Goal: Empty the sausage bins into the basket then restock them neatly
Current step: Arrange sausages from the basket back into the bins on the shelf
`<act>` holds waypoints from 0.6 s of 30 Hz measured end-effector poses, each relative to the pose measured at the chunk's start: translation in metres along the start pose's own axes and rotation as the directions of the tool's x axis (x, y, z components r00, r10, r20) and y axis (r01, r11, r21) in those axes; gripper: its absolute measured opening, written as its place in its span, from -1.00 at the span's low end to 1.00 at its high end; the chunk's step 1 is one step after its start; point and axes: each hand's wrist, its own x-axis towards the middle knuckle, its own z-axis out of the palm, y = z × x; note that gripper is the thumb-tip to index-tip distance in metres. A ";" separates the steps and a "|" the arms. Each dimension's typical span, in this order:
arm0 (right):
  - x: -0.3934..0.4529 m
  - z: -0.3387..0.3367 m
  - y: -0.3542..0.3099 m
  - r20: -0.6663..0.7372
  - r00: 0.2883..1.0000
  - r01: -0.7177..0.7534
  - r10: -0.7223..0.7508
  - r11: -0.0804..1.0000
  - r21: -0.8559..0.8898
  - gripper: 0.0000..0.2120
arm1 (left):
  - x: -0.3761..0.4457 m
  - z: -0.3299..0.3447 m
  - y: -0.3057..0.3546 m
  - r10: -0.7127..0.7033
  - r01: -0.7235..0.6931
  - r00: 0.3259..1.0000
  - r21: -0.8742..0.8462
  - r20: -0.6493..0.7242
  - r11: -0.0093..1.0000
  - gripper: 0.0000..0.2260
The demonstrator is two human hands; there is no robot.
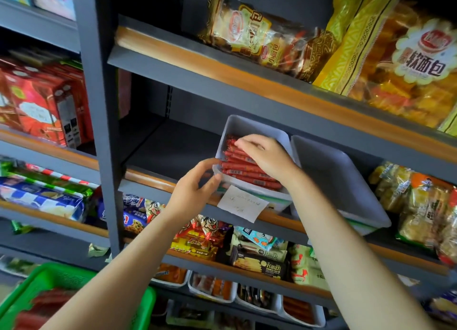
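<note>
A grey plastic bin (pixel 247 128) sits on the middle shelf, filled with red sausage sticks (pixel 243 167) lying side by side. My right hand (pixel 264 154) lies on top of the sausages, fingers bent over them. My left hand (pixel 195 183) grips the bin's front left corner. Beside it on the right stands a second grey bin (pixel 338 181), which holds nothing. A green basket (pixel 47 295) at the bottom left holds red sausages.
A white paper label (pixel 242 203) hangs below the filled bin. Bread bags (pixel 272 37) fill the shelf above. Snack packs (pixel 420 206) sit right of the second bin, biscuit packs (pixel 259 258) on the shelf below, more white bins (pixel 212 286) lower down. A grey upright post (pixel 99 107) stands at the left.
</note>
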 end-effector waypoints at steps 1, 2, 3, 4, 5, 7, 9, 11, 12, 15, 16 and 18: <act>-0.011 0.009 -0.011 -0.009 0.998 0.062 -0.062 0.996 0.069 -0.80 | -0.006 -0.006 0.003 0.008 -0.008 0.999 -0.010 -0.042 1.000 -0.73; -0.021 0.021 -0.023 0.015 0.994 0.104 -0.107 0.984 0.145 -0.82 | -0.014 -0.016 0.002 0.008 -0.009 0.992 -0.010 -0.123 1.000 -0.73; -0.029 0.035 -0.033 0.065 0.987 0.130 -0.145 0.972 0.198 -0.82 | -0.022 -0.028 -0.002 -0.005 0.002 0.975 -0.016 -0.224 1.000 -0.75; -0.035 0.052 -0.041 0.135 0.976 0.139 -0.172 0.965 0.222 -0.81 | -0.032 -0.044 -0.012 -0.042 0.034 0.943 -0.029 -0.330 0.999 -0.79; -0.037 0.075 -0.047 0.221 0.959 0.130 -0.180 0.966 0.222 -0.81 | -0.044 -0.062 -0.030 -0.103 0.085 0.899 -0.060 -0.426 0.995 -0.83; -0.034 0.132 -0.046 0.396 0.905 0.090 -0.158 0.979 0.183 -0.80 | -0.079 -0.097 -0.075 -0.263 0.253 0.794 -0.095 -0.548 0.963 -0.88; -0.025 0.197 -0.033 0.528 0.845 0.013 -0.082 0.991 0.133 -0.80 | -0.123 -0.128 -0.125 -0.430 0.465 0.691 -0.099 -0.580 0.880 -0.88; -0.017 0.266 -0.011 0.621 0.783 -0.097 0.027 0.992 0.079 -0.80 | -0.175 -0.151 -0.177 -0.600 0.646 0.580 -0.137 -0.551 0.751 -0.86; -0.016 0.299 0.001 0.655 0.752 -0.151 0.077 0.987 0.056 -0.81 | -0.203 -0.160 -0.205 -0.669 0.719 0.523 -0.150 -0.527 0.679 -0.84; -0.024 0.404 0.050 0.747 0.627 -0.260 0.220 0.963 -0.065 -0.82 | -0.285 -0.176 -0.264 -0.826 0.887 0.314 -0.167 -0.468 0.432 -0.76; -0.033 0.440 0.070 0.775 0.571 -0.271 0.270 0.954 -0.132 -0.79 | -0.311 -0.176 -0.275 -0.860 0.927 0.234 -0.162 -0.454 0.337 -0.79; -0.052 0.501 0.109 0.804 0.463 -0.294 0.373 0.920 -0.258 -0.78 | -0.352 -0.171 -0.297 -0.901 0.973 0.110 -0.138 -0.420 0.183 -0.85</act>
